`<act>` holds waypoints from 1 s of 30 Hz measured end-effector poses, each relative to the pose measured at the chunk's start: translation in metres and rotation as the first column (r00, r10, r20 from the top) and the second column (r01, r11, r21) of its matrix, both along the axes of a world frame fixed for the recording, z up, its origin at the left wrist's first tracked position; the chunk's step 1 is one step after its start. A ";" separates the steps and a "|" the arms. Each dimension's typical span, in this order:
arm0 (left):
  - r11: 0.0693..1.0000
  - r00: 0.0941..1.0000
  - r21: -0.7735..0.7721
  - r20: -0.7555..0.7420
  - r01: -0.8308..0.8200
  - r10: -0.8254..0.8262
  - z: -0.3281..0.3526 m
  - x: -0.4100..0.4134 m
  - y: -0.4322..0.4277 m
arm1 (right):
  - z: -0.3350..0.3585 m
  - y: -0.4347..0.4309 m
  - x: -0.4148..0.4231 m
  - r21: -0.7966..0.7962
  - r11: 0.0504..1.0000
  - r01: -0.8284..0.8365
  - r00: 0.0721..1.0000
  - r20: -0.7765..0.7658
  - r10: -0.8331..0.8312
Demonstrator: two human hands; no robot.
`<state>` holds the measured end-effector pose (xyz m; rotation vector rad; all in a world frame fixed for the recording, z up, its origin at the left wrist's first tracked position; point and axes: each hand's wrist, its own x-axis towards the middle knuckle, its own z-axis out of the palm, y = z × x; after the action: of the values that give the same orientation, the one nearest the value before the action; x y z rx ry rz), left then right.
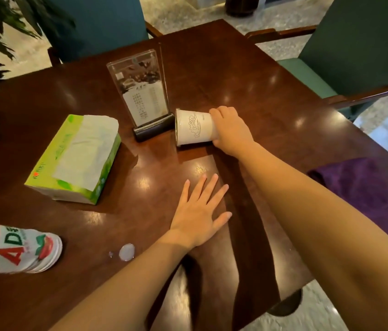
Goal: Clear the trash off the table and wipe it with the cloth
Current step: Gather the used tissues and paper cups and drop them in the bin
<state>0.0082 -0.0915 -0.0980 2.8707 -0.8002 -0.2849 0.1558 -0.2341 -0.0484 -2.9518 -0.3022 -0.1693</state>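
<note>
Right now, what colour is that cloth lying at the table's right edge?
Deep purple. The cloth shows in the head view, lying untouched beside the right forearm.

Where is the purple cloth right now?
In the head view, the purple cloth lies at the table's right edge, right of the person's right forearm and nearer the camera than the paper cup.

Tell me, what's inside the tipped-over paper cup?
The paper cup lies on its side, held at its base by the right hand. Its mouth faces left toward the menu stand, so its inside is hidden.
</note>
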 end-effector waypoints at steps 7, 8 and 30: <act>1.000 1.000 0.022 0.000 0.000 0.000 0.000 -0.001 -0.003 | 0.019 -0.048 -0.041 0.297 0.937 0.183 0.982 -0.095 -0.162; 1.000 1.000 0.006 -0.018 -0.018 0.018 0.000 -0.002 -0.006 | 0.024 -0.056 -0.053 0.386 0.900 0.202 0.978 -0.120 -0.168; 0.936 0.934 -0.020 0.072 0.352 -0.350 -0.005 -0.066 -0.161 | 0.055 -0.211 -0.368 0.724 0.254 0.641 0.704 -0.423 -0.570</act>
<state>-0.0573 -0.2528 -0.1029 2.7045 -1.3210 -0.2112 -0.2120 -0.4452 0.0069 -1.8783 0.7886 -0.2131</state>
